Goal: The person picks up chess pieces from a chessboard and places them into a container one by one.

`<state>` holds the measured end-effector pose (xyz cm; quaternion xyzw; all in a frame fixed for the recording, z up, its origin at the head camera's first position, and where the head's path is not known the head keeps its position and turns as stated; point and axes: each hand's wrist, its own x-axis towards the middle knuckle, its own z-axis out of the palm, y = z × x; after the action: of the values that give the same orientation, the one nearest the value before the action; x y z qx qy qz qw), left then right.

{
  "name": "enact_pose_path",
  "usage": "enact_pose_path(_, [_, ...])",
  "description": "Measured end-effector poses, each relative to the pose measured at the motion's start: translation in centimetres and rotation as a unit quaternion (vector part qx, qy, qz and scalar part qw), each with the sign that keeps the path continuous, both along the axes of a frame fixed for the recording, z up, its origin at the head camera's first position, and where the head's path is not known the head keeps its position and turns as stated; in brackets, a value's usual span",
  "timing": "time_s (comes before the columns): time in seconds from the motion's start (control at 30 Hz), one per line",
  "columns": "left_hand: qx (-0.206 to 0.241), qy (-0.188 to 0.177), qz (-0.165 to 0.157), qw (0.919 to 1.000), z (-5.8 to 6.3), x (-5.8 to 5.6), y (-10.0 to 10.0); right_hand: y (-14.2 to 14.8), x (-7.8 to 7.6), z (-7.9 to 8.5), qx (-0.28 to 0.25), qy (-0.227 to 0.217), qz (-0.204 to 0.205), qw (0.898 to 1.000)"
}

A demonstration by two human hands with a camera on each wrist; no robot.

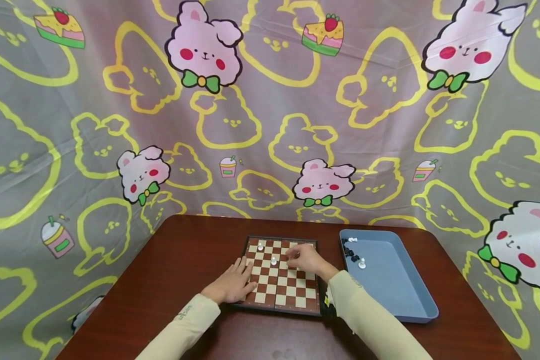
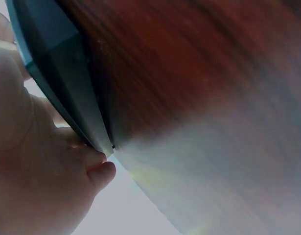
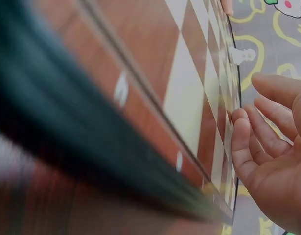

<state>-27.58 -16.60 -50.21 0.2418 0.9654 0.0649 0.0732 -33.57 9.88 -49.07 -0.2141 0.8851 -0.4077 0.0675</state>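
Flat and spread, your left hand (image 1: pixel 232 285) presses on the near-left edge of the chessboard (image 1: pixel 281 280); fingers straight, holding nothing. Your right hand (image 1: pixel 307 259) hovers over the far-right squares with fingers loosely curled; the right wrist view shows them relaxed and apart (image 3: pixel 267 142), nothing pinched between them.

Largest first: brown table (image 1: pixel 162 280), cartoon-rabbit cloth draped behind it. Blue tray (image 1: pixel 400 295) sits just right of the board, nearly touching its edge. The board lies centre, square to you.

Pieces: one white piece (image 1: pixel 273 260) stands mid-board just left of your right hand, another white piece (image 1: pixel 260 246) on the far row. In the tray, a cluster of dark pieces (image 1: pixel 351 251) at the far-left corner, a lone white pawn (image 1: pixel 362 263) beside them.

Judgement for the step: keep the left palm bearing down so the board does not slide, and approach a piece from above with thumb and forefinger, clear of its neighbours. The left wrist view shows only the board's edge and blurred tabletop.
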Motion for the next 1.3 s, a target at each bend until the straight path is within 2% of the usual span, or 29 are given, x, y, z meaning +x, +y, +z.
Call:
enact_pose_path(0.3, [0.000,0.003,0.002,1.0000,0.1,0.0,0.0,-1.8,-0.2,0.0,-0.011,0.000,0.024,1.000])
enact_pose_path(0.53, [0.002,0.001,-0.004,1.0000,0.3,-0.2,0.0,-2.6,-0.5,-0.2,0.000,0.000,0.017,1.000])
enact_pose_path(0.7, [-0.001,0.002,-0.001,1.0000,0.1,-0.3,-0.1,-3.1,-0.3,-0.2,-0.010,0.005,0.024,1.000])
enact_pose_path(0.93, [0.000,0.001,0.001,1.0000,-0.1,-0.1,-0.1,-3.6,-0.2,-0.3,0.003,0.005,0.034,0.999])
enact_pose_path(1.3, [0.004,0.001,-0.004,1.0000,-0.2,-0.1,-0.1,-3.9,-0.1,-0.2,0.012,0.019,0.020,1.000])
